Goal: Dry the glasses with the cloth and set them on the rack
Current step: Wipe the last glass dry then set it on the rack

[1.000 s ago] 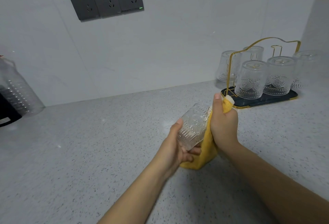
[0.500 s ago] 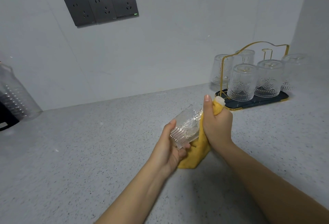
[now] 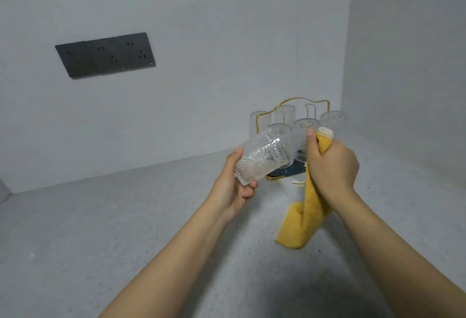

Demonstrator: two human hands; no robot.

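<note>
My left hand (image 3: 233,186) grips a clear patterned glass (image 3: 264,158) by its thick base, tilted on its side with the mouth pointing right toward the rack. My right hand (image 3: 332,166) is closed around a yellow cloth (image 3: 302,221), which hangs down from the fist and is out of the glass. Behind both hands stands the gold wire rack (image 3: 300,105) on its dark tray (image 3: 285,172), holding several upturned glasses (image 3: 334,118). The hands partly hide the tray and the front glasses.
A grey speckled counter (image 3: 126,229) meets white tiled walls, with a corner just right of the rack. A dark triple socket panel (image 3: 106,55) is on the back wall at the left. A small white loop (image 3: 297,183) of the cloth shows near the tray.
The cloth has come out of the glass and now hangs from my right fist. Both hands have risen and moved right, in front of the rack. The view has swung right.
</note>
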